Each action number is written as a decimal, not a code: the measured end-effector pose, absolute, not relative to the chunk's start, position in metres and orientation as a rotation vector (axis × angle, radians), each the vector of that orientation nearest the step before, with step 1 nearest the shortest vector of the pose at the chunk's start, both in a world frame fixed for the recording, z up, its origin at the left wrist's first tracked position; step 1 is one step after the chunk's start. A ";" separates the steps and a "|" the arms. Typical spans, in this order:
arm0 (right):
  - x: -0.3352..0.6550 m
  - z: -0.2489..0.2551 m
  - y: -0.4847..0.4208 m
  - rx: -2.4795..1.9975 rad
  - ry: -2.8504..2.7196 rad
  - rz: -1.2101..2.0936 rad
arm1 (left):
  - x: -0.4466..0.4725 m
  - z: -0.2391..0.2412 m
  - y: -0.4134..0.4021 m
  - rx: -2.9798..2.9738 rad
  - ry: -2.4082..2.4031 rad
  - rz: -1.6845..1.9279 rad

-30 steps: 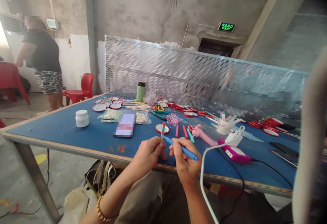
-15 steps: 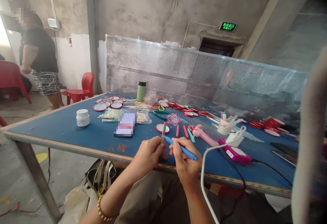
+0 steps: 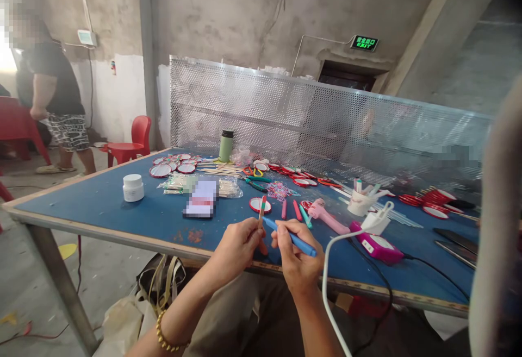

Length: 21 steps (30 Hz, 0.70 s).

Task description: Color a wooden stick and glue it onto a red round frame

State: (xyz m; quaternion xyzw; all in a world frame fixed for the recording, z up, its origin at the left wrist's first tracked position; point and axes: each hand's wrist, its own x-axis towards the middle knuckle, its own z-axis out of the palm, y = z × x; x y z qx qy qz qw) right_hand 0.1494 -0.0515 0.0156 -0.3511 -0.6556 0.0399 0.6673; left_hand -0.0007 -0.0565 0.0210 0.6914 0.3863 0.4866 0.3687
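My left hand is closed around a wooden stick painted in red, white and green bands, held upright near the front edge of the blue table. My right hand grips a blue marker like a pen, its tip touching the stick. A small round red-rimmed mirror lies just behind the stick. Red and green markers lie beside it.
A pink glue gun, a white cup of markers, a magenta device with a white cable, a white jar, a green bottle, more mirrors, stick bundles. Perforated metal screen behind. A person stands at the far left by red chairs.
My hands have hardly moved; the marker tip stays on the stick. The person at the far left has stepped further left.
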 end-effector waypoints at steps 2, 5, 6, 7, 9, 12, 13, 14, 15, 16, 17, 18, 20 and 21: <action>0.149 0.017 -0.052 -0.795 -1.485 0.089 | -0.001 0.021 -0.057 1.775 0.992 1.253; 0.148 0.019 -0.054 -0.800 -1.496 0.090 | -0.001 0.022 -0.057 1.773 0.995 1.246; 0.148 0.019 -0.054 -0.802 -1.499 0.090 | -0.001 0.023 -0.057 1.773 0.996 1.243; 0.148 0.019 -0.054 -0.804 -1.500 0.091 | -0.001 0.023 -0.058 1.773 0.996 1.239; 0.148 0.019 -0.054 -0.808 -1.500 0.091 | -0.001 0.022 -0.058 1.768 0.995 1.238; 0.148 0.018 -0.054 -0.805 -1.491 0.086 | 0.000 0.022 -0.058 1.760 0.986 1.241; 0.149 0.018 -0.054 -0.804 -1.487 0.084 | 0.000 0.021 -0.058 1.762 0.986 1.242; 0.149 0.018 -0.054 -0.803 -1.487 0.082 | 0.000 0.021 -0.059 1.767 0.985 1.242; 0.149 0.018 -0.054 -0.804 -1.488 0.081 | 0.000 0.021 -0.059 1.772 0.987 1.241; 0.149 0.018 -0.054 -0.804 -1.490 0.081 | 0.000 0.022 -0.059 1.775 0.989 1.240; 0.149 0.018 -0.054 -0.805 -1.493 0.081 | 0.000 0.022 -0.058 1.778 0.992 1.240; 0.150 0.017 -0.054 -0.806 -1.494 0.081 | 0.000 0.022 -0.058 1.780 0.994 1.241; 0.150 0.016 -0.053 -0.807 -1.489 0.079 | 0.000 0.022 -0.058 1.783 0.996 1.245; 0.150 0.016 -0.053 -0.807 -1.483 0.079 | 0.000 0.023 -0.057 1.783 0.996 1.247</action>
